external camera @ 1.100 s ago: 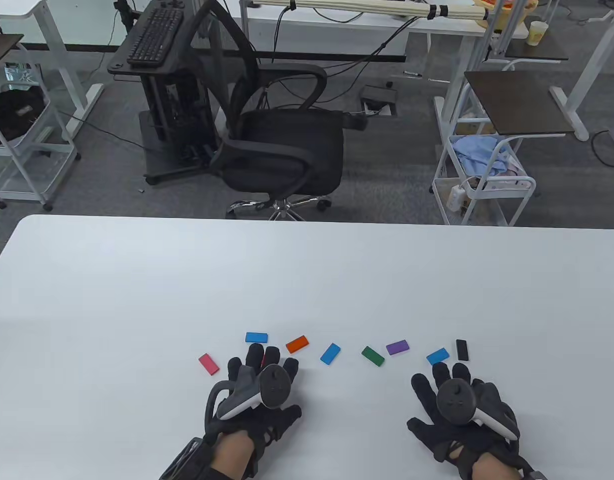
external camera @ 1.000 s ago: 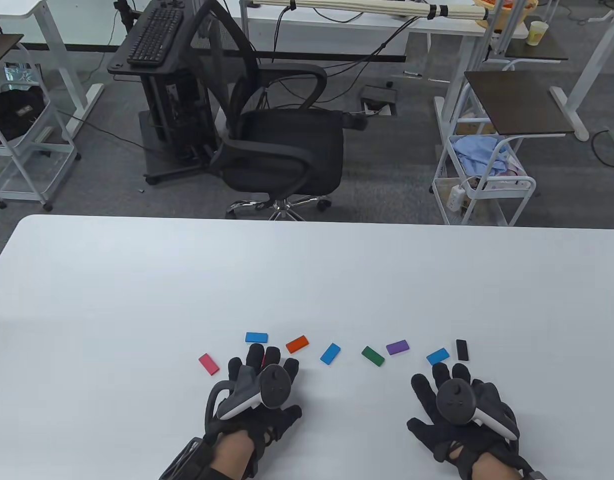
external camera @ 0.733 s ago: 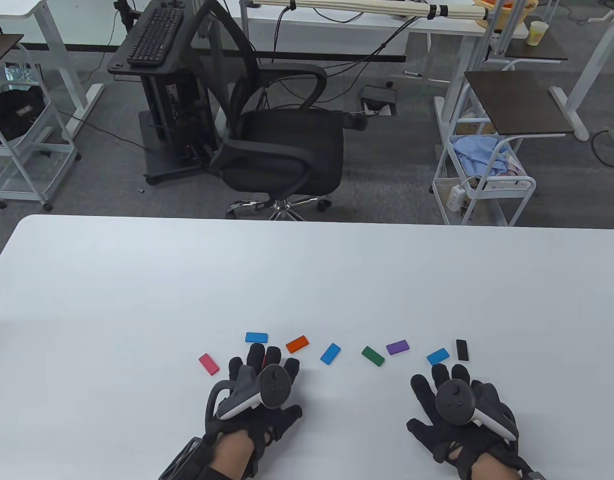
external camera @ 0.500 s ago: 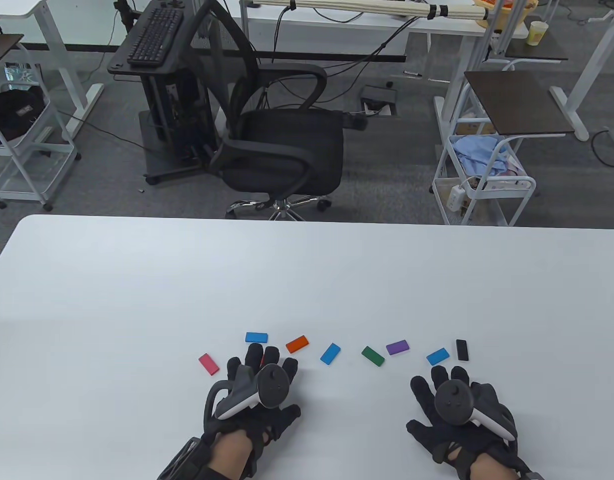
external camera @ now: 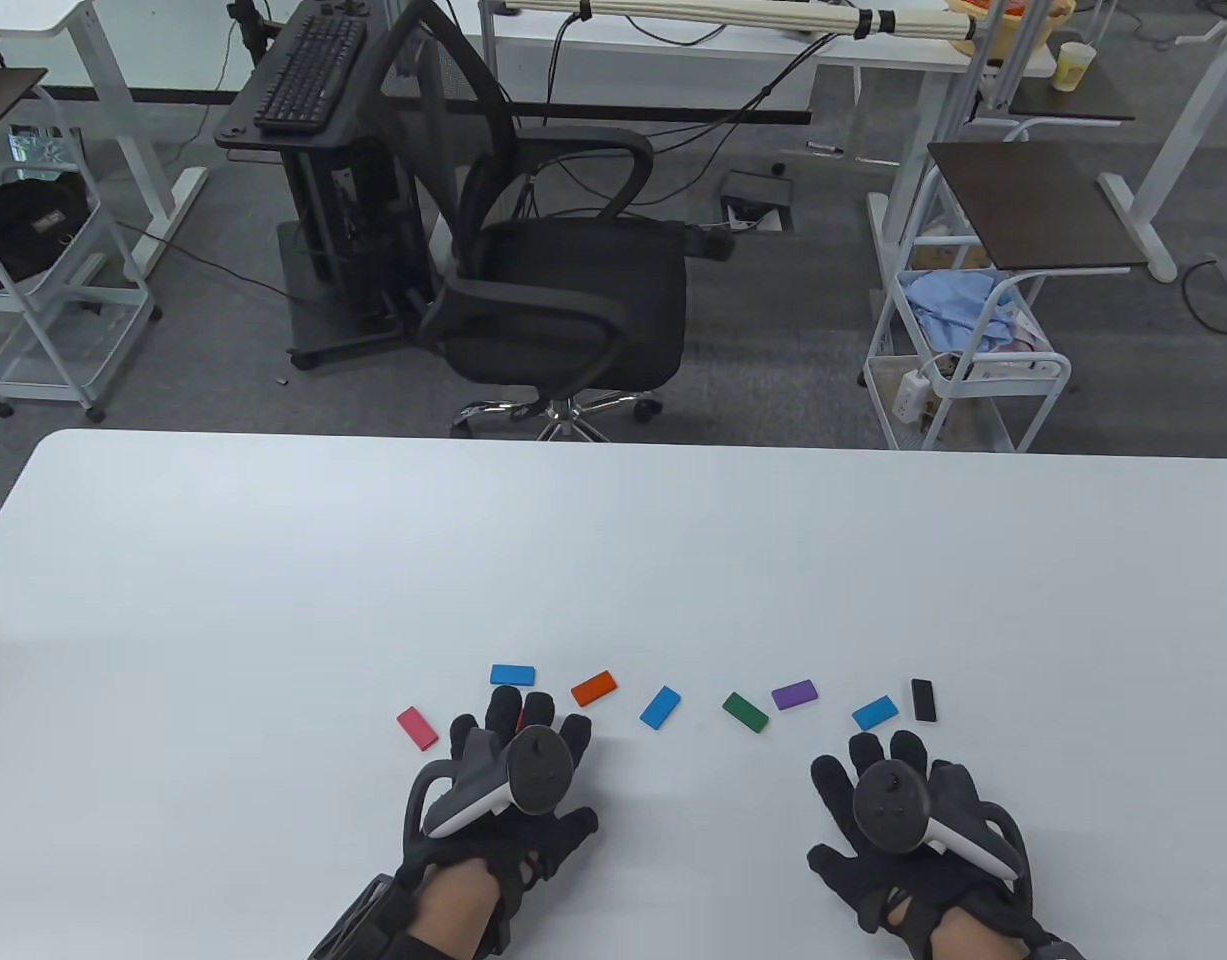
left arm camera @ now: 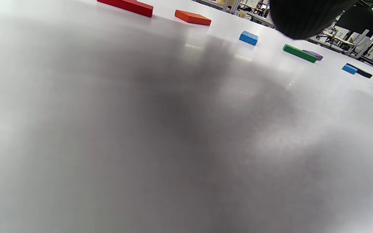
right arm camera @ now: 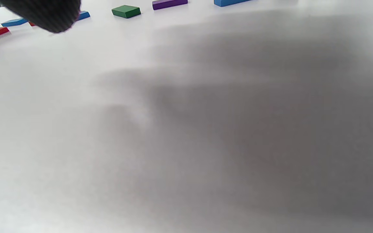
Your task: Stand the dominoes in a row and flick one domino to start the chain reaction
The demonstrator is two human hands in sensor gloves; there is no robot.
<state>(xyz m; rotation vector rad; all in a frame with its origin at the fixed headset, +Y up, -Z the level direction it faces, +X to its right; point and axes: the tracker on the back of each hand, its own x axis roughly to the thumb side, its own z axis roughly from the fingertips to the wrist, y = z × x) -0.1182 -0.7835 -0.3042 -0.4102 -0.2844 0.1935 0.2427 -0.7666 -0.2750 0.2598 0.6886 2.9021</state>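
Nine dominoes lie flat in a loose line near my edge of the white table [external camera: 273, 540], with broad bare surface beyond them to the far edge. From left I see pink [external camera: 416, 727], blue [external camera: 512, 675], red [left arm camera: 125, 5] partly under my left hand [external camera: 508, 790], then orange [external camera: 593, 688]. My right hand [external camera: 908, 810] lies spread, fingers relaxed, holding nothing, just near the right blue domino [external camera: 874, 712] and black domino [external camera: 923, 699]. My left hand's fingers are straight too, gripping nothing.

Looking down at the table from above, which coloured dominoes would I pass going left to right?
Pink domino → blue domino → orange domino → second blue domino → green domino → purple domino → third blue domino → black domino.
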